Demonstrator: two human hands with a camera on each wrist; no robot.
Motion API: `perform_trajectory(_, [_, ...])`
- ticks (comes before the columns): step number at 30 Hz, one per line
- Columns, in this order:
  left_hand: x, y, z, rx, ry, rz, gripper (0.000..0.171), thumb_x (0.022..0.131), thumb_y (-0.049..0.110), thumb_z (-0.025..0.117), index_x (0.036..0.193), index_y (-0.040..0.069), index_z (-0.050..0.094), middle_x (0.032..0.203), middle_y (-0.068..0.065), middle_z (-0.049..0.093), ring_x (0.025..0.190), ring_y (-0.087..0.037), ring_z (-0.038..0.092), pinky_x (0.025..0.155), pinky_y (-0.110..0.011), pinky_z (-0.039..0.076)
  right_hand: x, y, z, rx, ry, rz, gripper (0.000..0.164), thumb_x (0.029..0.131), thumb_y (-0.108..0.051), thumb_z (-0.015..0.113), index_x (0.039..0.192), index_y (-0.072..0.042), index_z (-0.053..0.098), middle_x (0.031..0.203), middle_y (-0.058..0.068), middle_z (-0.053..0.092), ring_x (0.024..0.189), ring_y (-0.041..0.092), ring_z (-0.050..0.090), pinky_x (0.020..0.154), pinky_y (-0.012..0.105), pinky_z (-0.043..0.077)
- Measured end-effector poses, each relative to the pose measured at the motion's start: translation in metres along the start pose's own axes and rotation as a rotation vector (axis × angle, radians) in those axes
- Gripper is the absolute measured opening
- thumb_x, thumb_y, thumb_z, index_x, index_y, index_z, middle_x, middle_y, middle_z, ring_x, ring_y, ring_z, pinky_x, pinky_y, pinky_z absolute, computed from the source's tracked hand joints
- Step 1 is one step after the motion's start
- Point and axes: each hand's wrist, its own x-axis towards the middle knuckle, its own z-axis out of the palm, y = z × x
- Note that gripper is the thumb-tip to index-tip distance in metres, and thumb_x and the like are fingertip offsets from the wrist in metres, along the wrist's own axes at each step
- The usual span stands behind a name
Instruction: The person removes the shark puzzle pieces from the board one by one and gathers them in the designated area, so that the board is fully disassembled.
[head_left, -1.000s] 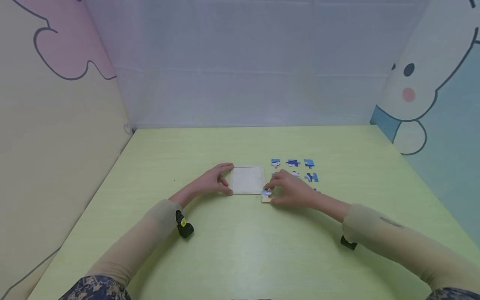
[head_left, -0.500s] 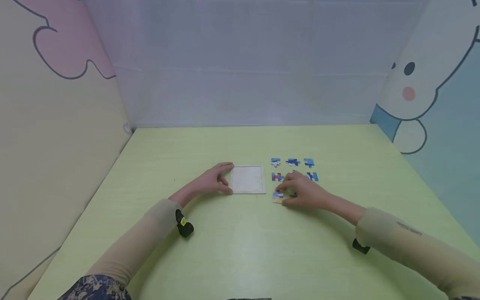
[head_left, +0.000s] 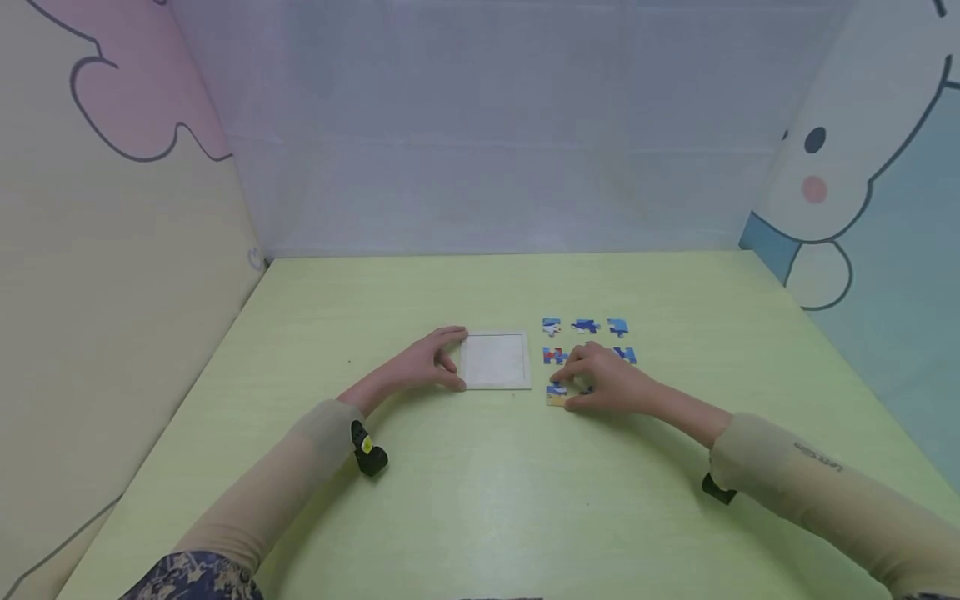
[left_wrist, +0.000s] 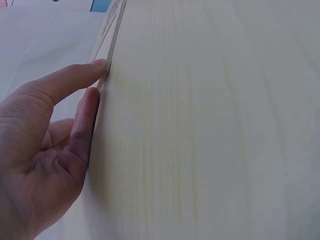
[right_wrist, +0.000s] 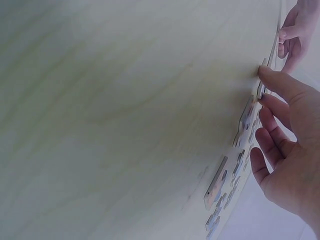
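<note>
In the head view, my left hand (head_left: 426, 363) is at the left side of a flat white puzzle tray (head_left: 493, 362), thumb at the near corner and a finger at the far one. Its thumb tip also lies on the tray's edge in the left wrist view. To the right of the tray, my right hand (head_left: 609, 382) pinches a jigsaw piece (head_left: 556, 395) printed in blue and sandy yellow. The right wrist view has this piece between thumb and index finger, low against the table, the other fingers loosely bent. Part of another piece shows beneath that hand.
Behind and under the right hand, more jigsaw pieces lie in rows, among them a blue piece (head_left: 618, 327), a dark blue piece (head_left: 586, 326) and one with red (head_left: 554, 356). A pale wall (head_left: 480, 167) stands behind the table (head_left: 480, 500).
My right hand has moved right with the jigsaw piece, away from the tray's near right corner, then stayed about in place for the last half second. The left hand and tray have not moved.
</note>
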Motion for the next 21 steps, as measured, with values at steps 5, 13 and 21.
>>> perform_trajectory(5, [0.0004, 0.0010, -0.0001, 0.001, -0.004, -0.003, 0.093, 0.081, 0.022, 0.082, 0.157, 0.016, 0.029, 0.166, -0.002, 0.018, 0.101, -0.013, 0.063, 0.089, -0.026, 0.048, 0.0000, 0.0024, 0.0013, -0.012, 0.002, -0.005, 0.037, 0.079, -0.026, 0.082, 0.114, -0.017, 0.075, 0.101, 0.000, 0.067, 0.093, 0.014, 0.051, 0.079, 0.029, 0.042])
perform_trajectory(13, [0.0005, 0.0013, 0.0001, -0.005, -0.008, 0.007, 0.093, 0.081, 0.021, 0.082, 0.157, 0.015, 0.029, 0.166, -0.002, 0.018, 0.100, -0.013, 0.063, 0.089, -0.027, 0.047, -0.0016, 0.0023, 0.0013, -0.006, 0.011, -0.013, 0.038, 0.079, -0.026, 0.082, 0.115, -0.016, 0.075, 0.102, 0.000, 0.066, 0.094, 0.014, 0.051, 0.081, 0.031, 0.043])
perform_trajectory(21, [0.0009, -0.0006, -0.0002, -0.007, -0.010, 0.006, 0.093, 0.081, 0.021, 0.081, 0.157, 0.015, 0.029, 0.166, -0.002, 0.018, 0.100, -0.013, 0.063, 0.089, -0.027, 0.047, -0.0027, 0.0002, 0.0003, -0.022, 0.016, -0.024, 0.039, 0.079, -0.026, 0.082, 0.116, -0.016, 0.075, 0.102, 0.000, 0.066, 0.094, 0.015, 0.051, 0.080, 0.032, 0.043])
